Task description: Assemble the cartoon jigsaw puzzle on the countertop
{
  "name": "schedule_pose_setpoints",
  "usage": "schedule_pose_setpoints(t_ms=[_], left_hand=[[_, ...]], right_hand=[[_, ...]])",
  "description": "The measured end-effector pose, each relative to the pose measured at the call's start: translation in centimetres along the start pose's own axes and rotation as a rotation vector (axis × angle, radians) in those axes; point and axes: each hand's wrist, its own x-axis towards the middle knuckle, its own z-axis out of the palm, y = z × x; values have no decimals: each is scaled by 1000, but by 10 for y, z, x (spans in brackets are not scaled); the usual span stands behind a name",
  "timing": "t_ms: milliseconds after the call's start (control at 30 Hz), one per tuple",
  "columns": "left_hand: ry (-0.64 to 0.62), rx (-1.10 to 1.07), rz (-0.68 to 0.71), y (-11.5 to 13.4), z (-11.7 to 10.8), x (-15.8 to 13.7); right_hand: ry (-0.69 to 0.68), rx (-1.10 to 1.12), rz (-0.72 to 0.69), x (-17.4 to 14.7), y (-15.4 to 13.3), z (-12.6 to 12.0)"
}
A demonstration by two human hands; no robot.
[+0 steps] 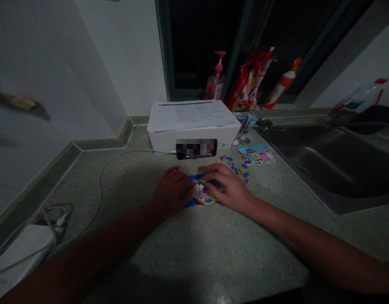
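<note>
A partly assembled jigsaw puzzle [207,198] with blue, yellow and pink colours lies flat on the counter between my hands. At its left, my left hand [172,191] is closed, its thumb and forefinger pinching the edge of a pale pink puzzle piece [199,186] over the puzzle. My right hand [229,188] reaches in from the other side with thumb and fingers apart, partly covering the puzzle. Loose puzzle pieces [240,170] are scattered just beyond the right hand. A colourful picture card [258,155] lies farther back, beside the sink.
A white box [194,136] topped with a printed sheet stands at the back, a phone [196,149] leaning on it. Its cable [100,181] curves left to a white power strip [26,247]. At right is a metal sink [333,160]; a pink pump bottle [215,82] stands by the window.
</note>
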Motion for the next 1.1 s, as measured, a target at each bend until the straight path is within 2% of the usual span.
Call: schedule_pose_setpoints(t_ms=[333, 733, 967, 1100], left_hand=[[15, -11, 20, 1, 0, 1], [25, 7, 35, 2, -1, 2], [-32, -3, -32, 1, -1, 1], [31, -5, 14, 1, 1, 0]], right_hand=[[-6, -85, -131, -3, 5, 5], [-14, -108, -156, -1, 2, 4], [39, -146, -243, -1, 6, 6], [28, -150, -240, -2, 7, 6]])
